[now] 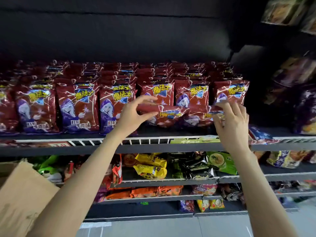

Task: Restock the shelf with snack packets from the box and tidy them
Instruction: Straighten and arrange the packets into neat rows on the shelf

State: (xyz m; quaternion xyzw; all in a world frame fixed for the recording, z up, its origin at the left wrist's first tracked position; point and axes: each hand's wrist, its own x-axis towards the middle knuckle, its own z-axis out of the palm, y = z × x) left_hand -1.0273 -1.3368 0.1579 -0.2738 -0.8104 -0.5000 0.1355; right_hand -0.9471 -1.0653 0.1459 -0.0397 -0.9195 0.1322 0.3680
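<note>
You're placing red packets [179,114] on the shelf [153,147] — left hand [135,115] and right hand [230,120] fingers pinching their ends — next, stand them upright in the row

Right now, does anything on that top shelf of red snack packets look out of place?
Yes. One red and blue snack packet lies flat over the white wire shelf rail at the right end, instead of upright. Both hands, left hand and right hand, hold red packets tilted forward.
</note>
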